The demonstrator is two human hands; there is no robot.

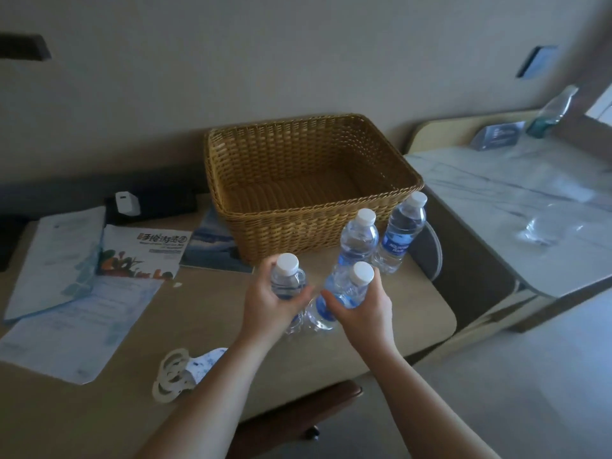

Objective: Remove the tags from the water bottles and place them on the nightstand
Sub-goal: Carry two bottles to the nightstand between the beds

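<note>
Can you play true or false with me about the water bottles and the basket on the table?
1. Each hand holds a bottle. True: the left hand grips one bottle, the right hand another.
2. The basket is full of bottles. False: no bottles show inside it.
3. Two more bottles stand beside the basket. True.
4. The bottle caps are red. False: they are white.
5. Removed tags lie on the table. True.
</note>
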